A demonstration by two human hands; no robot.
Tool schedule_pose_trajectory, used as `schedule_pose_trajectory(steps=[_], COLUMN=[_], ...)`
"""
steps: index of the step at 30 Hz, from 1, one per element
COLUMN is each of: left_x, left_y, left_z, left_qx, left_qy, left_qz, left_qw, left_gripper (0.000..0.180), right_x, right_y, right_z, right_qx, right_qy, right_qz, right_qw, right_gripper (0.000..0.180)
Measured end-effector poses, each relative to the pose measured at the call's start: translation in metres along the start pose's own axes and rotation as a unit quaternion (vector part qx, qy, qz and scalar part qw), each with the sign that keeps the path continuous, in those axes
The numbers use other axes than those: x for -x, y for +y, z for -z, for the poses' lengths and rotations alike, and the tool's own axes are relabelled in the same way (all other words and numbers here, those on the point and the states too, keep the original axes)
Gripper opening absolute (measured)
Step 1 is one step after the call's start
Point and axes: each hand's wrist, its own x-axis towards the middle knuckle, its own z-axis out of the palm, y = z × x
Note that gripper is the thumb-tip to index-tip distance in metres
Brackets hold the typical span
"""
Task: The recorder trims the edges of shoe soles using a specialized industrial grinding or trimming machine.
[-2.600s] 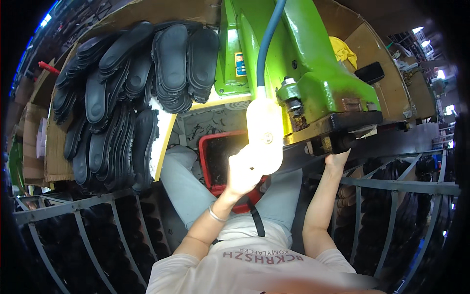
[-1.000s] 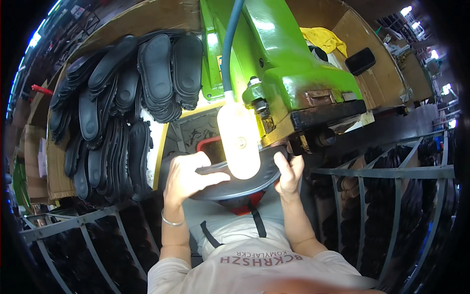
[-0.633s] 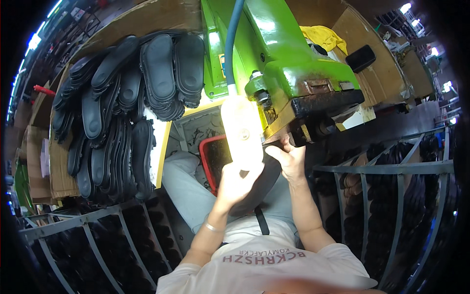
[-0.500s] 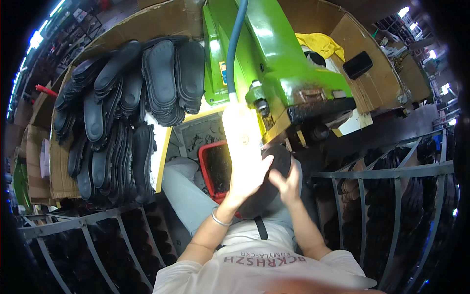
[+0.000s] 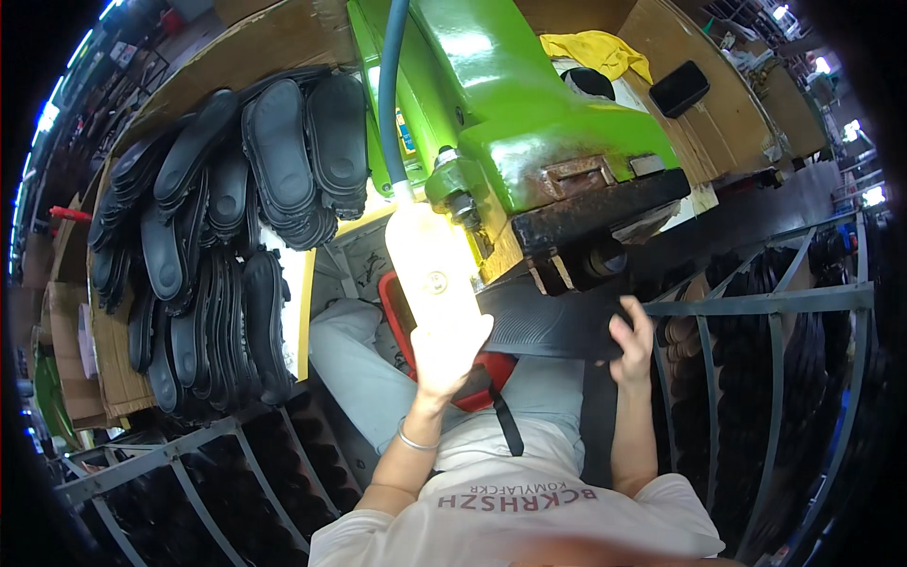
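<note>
A black shoe sole (image 5: 557, 323) with fine ridges lies crosswise in front of me, its far edge under the head of a green machine (image 5: 557, 123). My left hand (image 5: 452, 352) grips its left end, thumb on top; glare from a lamp (image 5: 430, 260) washes out the fingers. At the right end is my right hand (image 5: 633, 342), thumb and curled fingers at the sole's edge, part of the grip hidden. Stacks of dark grey soles with rough edges (image 5: 279, 142) fill the left side.
Below the lamp sits a red bin (image 5: 390, 298) between my knees. Metal racks (image 5: 756, 304) packed with dark soles stand at both sides. A cardboard box wall (image 5: 704, 142), a yellow cloth (image 5: 600, 52) and a black phone-like object (image 5: 678, 90) are behind the machine.
The sole has turned from slanting over my lap to crosswise under the machine head. My right hand has moved right to its far end. The view has shifted slightly.
</note>
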Motion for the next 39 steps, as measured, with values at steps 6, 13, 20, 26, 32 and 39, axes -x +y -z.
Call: schedule_pose_trajectory(steps=[6,13,20,26,32,39], left_x=[-0.001,0.019,0.070,0.079,0.009,-0.160], left_y=[0.018,0.014,-0.029,-0.047,-0.047,0.013], left_z=[0.033,0.082,0.066,-0.009,0.044,0.115], left_qx=[-0.025,0.076,-0.170,-0.107,-0.124,-0.556], left_qy=[0.033,0.121,-0.054,-0.097,-0.067,0.339], left_qz=[-0.037,0.063,0.166,0.097,0.031,-0.240], left_qw=[0.998,0.988,0.970,0.985,0.990,0.720], left_gripper=[0.028,0.016,0.025,0.033,0.024,0.054], right_x=[-0.061,-0.057,-0.065,-0.058,-0.054,-0.121], right_y=[-0.018,0.002,0.028,0.000,-0.043,-0.065], right_z=[-0.044,-0.093,-0.106,-0.124,-0.047,0.050], right_qx=[0.014,0.056,0.107,0.095,0.253,0.053], right_qy=[-0.095,-0.175,-0.118,-0.117,0.097,0.440], right_qz=[0.080,0.117,0.054,0.068,0.319,0.290], right_qw=[0.992,0.976,0.986,0.986,0.908,0.848], right_gripper=[0.019,0.040,0.072,0.058,0.032,0.029])
